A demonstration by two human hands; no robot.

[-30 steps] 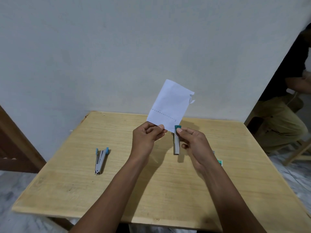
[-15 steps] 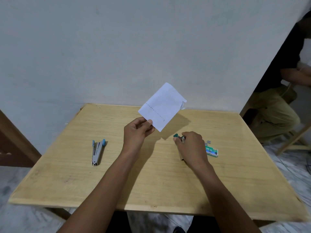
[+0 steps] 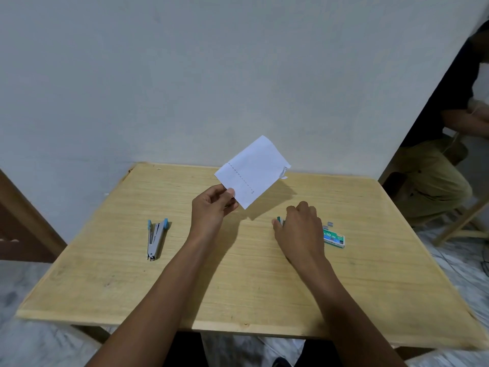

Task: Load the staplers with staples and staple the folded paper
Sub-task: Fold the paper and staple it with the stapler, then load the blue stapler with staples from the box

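- The left hand [image 3: 211,207] is raised above the middle of the table [image 3: 238,300] and pinches the folded paper [image 3: 254,170] by its near-left corner, thumb on the front and the other fingers curled behind.
- The paper is white and held clear of the wood, tilted up and to the right toward the far edge. A dashed row of staples runs across it, and its far-right corner is torn and ragged.
- The right hand [image 3: 299,231] lies low on the table right of centre, knuckles up, fingers curled down over the green-tipped stapler [image 3: 278,220]. Only the teal end shows, beside the thumb — the rest is hidden under the palm.
- The blue-tipped stapler [image 3: 156,238] lies flat near the left edge, well apart from both hands, with its blue ends pointing to the far side.
- A green staple box [image 3: 334,238] sits just right of the right hand, and a small loose strip of staples [image 3: 329,224] lies just beyond it.
- A seated person [image 3: 436,176] is partly in view past the table's far-right corner.
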